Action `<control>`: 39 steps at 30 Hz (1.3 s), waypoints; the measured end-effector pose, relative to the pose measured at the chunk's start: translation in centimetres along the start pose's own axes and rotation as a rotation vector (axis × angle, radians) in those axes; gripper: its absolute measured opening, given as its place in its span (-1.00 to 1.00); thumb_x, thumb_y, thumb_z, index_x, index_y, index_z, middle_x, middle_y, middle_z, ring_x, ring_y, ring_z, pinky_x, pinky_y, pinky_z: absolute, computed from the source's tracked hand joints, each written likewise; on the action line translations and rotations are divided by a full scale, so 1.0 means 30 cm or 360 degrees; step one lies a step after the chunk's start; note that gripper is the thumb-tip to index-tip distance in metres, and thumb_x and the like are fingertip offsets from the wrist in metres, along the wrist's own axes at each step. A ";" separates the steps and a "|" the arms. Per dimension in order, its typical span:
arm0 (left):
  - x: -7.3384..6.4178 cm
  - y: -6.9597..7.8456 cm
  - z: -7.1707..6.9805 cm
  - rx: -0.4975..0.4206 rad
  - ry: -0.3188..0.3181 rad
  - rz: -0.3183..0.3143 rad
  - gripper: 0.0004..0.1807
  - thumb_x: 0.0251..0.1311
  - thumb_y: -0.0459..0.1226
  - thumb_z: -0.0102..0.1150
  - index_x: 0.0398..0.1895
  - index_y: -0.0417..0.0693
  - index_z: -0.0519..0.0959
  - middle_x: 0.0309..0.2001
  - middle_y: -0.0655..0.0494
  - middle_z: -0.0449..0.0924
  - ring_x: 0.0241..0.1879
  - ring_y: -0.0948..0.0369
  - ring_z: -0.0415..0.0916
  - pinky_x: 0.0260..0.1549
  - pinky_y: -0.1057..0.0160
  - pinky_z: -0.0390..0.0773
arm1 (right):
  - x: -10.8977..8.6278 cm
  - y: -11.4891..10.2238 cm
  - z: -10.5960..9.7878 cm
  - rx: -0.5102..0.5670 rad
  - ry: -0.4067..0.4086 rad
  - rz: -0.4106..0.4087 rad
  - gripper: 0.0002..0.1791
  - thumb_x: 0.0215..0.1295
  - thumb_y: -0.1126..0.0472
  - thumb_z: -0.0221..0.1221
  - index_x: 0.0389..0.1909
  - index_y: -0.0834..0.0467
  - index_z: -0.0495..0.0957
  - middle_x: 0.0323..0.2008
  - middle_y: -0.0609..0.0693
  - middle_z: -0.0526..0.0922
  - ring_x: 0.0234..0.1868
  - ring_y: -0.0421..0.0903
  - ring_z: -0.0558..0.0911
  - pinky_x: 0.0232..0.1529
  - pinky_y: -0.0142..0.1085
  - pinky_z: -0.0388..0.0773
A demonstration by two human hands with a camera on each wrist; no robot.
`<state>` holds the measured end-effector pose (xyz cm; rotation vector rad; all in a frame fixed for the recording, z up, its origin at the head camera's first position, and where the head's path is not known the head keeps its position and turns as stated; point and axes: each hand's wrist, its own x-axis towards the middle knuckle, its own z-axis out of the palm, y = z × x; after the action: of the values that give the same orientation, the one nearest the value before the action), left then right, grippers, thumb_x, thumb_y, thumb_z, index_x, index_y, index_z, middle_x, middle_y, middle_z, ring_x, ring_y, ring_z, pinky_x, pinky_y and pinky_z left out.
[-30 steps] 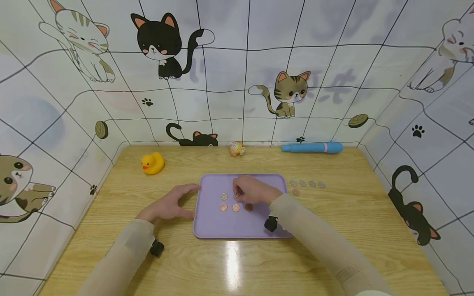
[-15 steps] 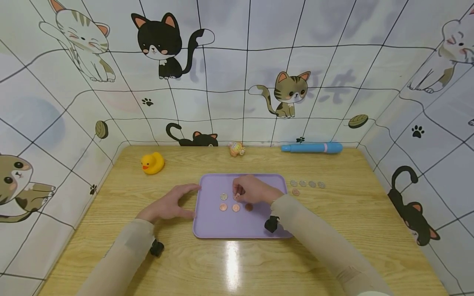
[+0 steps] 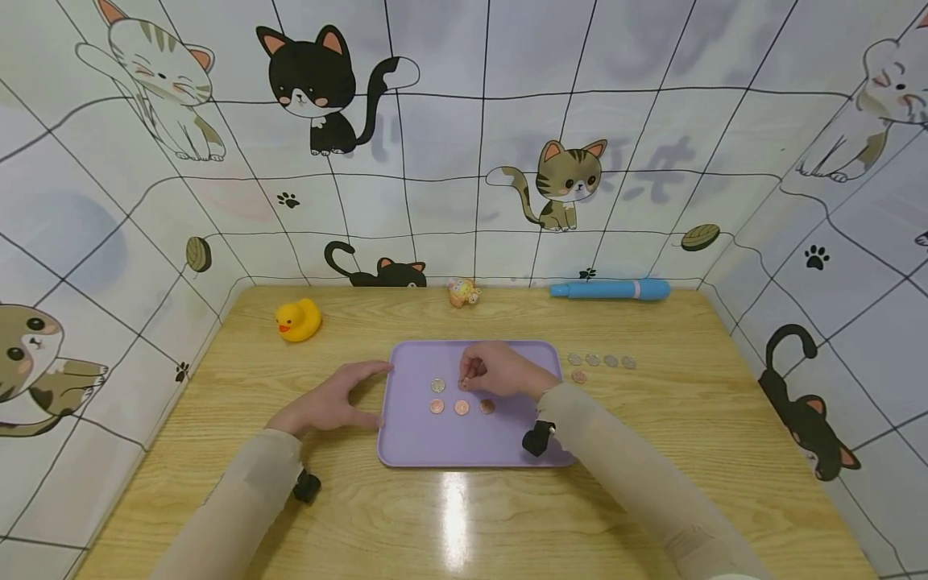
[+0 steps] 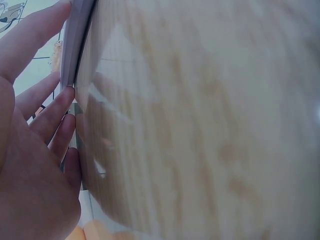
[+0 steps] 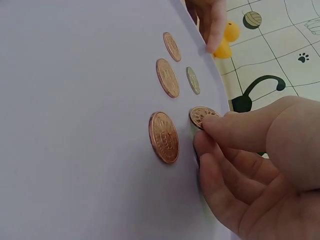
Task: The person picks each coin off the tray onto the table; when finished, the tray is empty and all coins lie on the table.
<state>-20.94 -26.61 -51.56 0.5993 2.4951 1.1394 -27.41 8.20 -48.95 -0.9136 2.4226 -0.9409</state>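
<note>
My right hand [image 3: 500, 370] is over the lilac tray [image 3: 413, 447], its thumb and fingers pinching a copper-coloured coin [image 5: 201, 114] close over the tray. Three copper coins [image 3: 461, 408] lie in a row just nearer to me, the one [image 5: 164, 137] at the right being closest to my fingers. A silver coin [image 3: 438, 385] lies left of the pinched coin. At the tray's left edge, my left hand [image 3: 333, 399] has its thumb and fingers spread, the tips right at the rim. The left wrist view shows its relaxed fingers beside the tray's side [image 4: 77, 45].
Right of the tray on the wooden table [image 3: 362, 524], several silver coins [image 3: 611, 361] form a row with one copper coin [image 3: 578, 376] below it. Along the back stand a yellow rubber duck [image 3: 299, 320], a small figurine [image 3: 463, 292] and a blue pen-shaped object [image 3: 611, 289].
My right hand has shifted slightly to the right, still pinching the coin. The left hand and the coins lying on the tray and table stay where they were.
</note>
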 end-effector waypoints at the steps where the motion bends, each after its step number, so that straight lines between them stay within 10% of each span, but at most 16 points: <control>1: 0.000 -0.001 0.000 0.0000 -0.0001 -0.0005 0.03 0.04 -0.03 0.63 0.60 0.08 0.31 0.60 -0.08 0.20 0.57 -0.18 0.04 0.53 -0.37 -0.03 | -0.002 0.001 0.000 0.0012 0.0002 -0.0007 -0.88 0.34 0.24 0.43 -0.33 0.11 0.66 -0.37 -0.14 0.68 -0.28 -0.21 0.62 -0.14 -0.30 0.61; 22: 0.007 -0.010 0.002 0.0029 -0.0008 -0.0003 0.03 0.06 -0.03 0.63 0.60 0.09 0.30 0.61 -0.07 0.19 0.58 -0.18 0.05 0.52 -0.38 -0.03 | -0.102 0.038 -0.033 0.0172 0.0108 -0.0009 -0.90 0.34 0.23 0.43 -0.26 0.08 0.67 -0.30 -0.14 0.72 -0.21 -0.19 0.66 -0.11 -0.28 0.65; 39: 0.010 -0.013 0.003 0.0005 -0.0007 0.0046 0.02 0.07 -0.07 0.63 0.60 0.01 0.30 0.61 -0.07 0.21 0.59 -0.16 0.06 0.54 -0.37 -0.04 | -0.332 0.150 -0.183 0.0256 0.0347 0.0084 -0.88 0.40 0.29 0.36 -0.11 0.09 0.75 -0.23 -0.03 0.73 -0.18 -0.11 0.69 -0.13 -0.27 0.67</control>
<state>-21.24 -26.63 -51.94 0.6401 2.4927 1.1440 -25.27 20.09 -47.11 -0.7195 2.4891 -1.2530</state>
